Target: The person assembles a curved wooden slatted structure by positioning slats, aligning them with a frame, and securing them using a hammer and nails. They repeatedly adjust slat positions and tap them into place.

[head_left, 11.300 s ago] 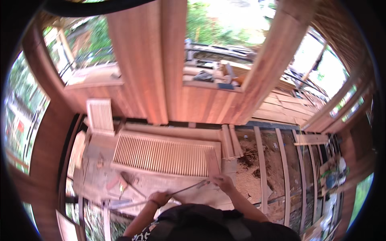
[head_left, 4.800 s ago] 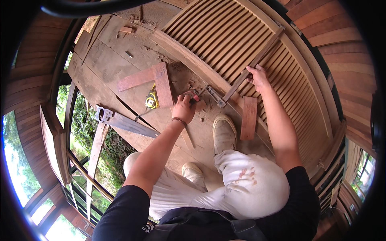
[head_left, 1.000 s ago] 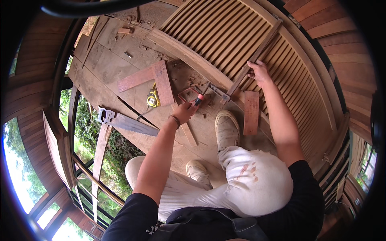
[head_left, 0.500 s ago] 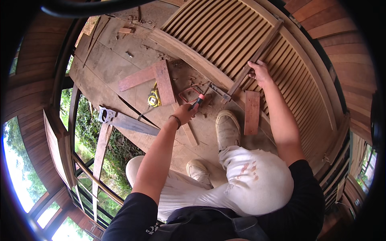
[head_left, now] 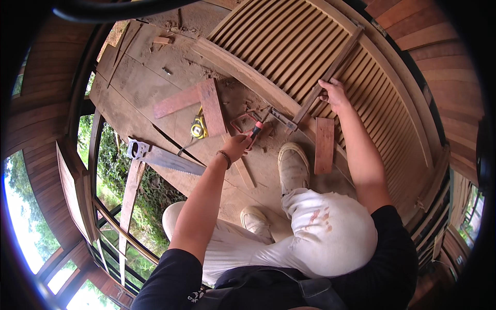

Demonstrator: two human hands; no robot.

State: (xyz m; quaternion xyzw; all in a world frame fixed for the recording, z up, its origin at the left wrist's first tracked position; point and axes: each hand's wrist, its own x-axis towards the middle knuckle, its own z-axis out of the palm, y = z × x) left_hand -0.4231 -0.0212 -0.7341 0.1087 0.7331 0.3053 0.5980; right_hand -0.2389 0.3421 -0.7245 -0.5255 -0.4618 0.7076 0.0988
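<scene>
A long bar clamp point(head_left: 330, 70) lies across a slatted wooden louver panel point(head_left: 279, 39). My right hand point(head_left: 333, 95) is closed round its bar near the panel's near edge. My left hand point(head_left: 236, 147) is wrapped round the clamp's black and red handle point(head_left: 257, 129), whose screw runs to the clamp jaw point(head_left: 281, 119) beside the panel's side rail. A thin red frame point(head_left: 238, 123) lies just beyond my left hand; its kind is unclear. Near my right forearm, a short reddish board point(head_left: 324, 144) rests against the panel's edge.
Left of my left hand lie a yellow tape measure point(head_left: 198, 126), two reddish boards point(head_left: 211, 106) and a handsaw point(head_left: 168, 157). The floor's edge opens onto greenery point(head_left: 150, 191) at the left. My shoes point(head_left: 293, 165) stand near the panel. Wood scraps point(head_left: 163, 40) lie farther off.
My left hand has shifted very slightly on the clamp handle. My right hand keeps its grip on the bar, and the panel stays in place.
</scene>
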